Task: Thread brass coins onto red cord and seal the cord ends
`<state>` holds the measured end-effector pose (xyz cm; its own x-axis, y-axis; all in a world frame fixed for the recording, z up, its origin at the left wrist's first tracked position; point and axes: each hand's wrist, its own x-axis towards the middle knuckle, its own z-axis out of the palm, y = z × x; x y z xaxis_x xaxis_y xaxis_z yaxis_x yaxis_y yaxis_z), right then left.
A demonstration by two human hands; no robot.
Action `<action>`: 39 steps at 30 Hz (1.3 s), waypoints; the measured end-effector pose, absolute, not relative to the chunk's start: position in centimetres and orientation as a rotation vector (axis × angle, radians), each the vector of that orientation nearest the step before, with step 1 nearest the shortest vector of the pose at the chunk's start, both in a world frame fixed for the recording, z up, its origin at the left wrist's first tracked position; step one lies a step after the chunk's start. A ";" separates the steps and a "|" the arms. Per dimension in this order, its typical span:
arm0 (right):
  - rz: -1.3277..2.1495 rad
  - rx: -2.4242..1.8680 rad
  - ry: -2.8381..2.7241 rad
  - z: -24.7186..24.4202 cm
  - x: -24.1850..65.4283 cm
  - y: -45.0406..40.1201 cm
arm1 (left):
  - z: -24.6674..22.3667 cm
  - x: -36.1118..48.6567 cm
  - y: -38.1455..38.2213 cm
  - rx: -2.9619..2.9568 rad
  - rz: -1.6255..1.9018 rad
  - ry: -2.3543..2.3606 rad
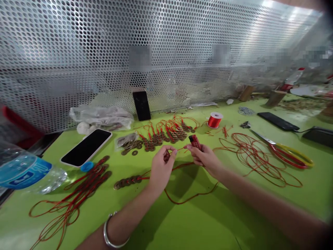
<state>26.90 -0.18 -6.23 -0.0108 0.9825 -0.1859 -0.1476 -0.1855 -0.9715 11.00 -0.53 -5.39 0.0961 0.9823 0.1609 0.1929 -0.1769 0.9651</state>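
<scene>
In the middle of the head view, my left hand pinches a thin red cord. A short length of it runs across to my right hand, which is closed around a dark red lighter with a black top. The thumb of that hand is near the cord; no flame shows. Below both hands the cord loops down over the green table. A row of round bronze coins, strung on red cord, lies just left of my left wrist.
Coin strings lie behind my hands, with a red thread spool nearby. Scissors and loose cord are at right. Left are a white-edged phone, more coin strings and a water bottle. A perforated metal screen stands behind.
</scene>
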 end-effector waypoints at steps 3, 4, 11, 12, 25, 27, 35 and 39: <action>1.388 -1.229 -0.998 -6.0 26.9 -0.3 | -5.5 11.0 -0.5 1.528 1.156 1.202; 1.365 -1.245 -1.012 -6.0 27.0 -0.3 | -5.6 11.0 -0.5 1.533 1.154 1.197; 1.293 -1.243 -1.032 -5.9 27.7 0.1 | -6.1 10.8 -0.2 1.601 1.128 1.179; 1.290 -1.248 -1.037 -5.9 27.8 0.1 | -6.2 10.7 -0.1 1.604 1.127 1.189; 1.504 -1.109 -0.938 -5.6 28.1 -0.2 | -6.1 10.2 0.5 1.514 1.206 1.280; 1.602 -1.080 -0.922 -5.4 28.2 -0.2 | -6.1 10.2 0.5 1.491 1.243 1.296; 1.725 -1.268 -0.933 -5.7 28.7 0.4 | -5.9 10.1 0.3 1.483 1.319 1.291; 1.715 -1.338 -0.957 -5.5 28.4 0.5 | -5.8 10.3 0.3 1.455 1.325 1.260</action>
<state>28.45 0.46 -5.48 -0.1756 0.8901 -0.4207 -0.1098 -0.4423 -0.8901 10.28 0.30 -5.81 -0.0367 0.9773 0.2087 0.1596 -0.2004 0.9666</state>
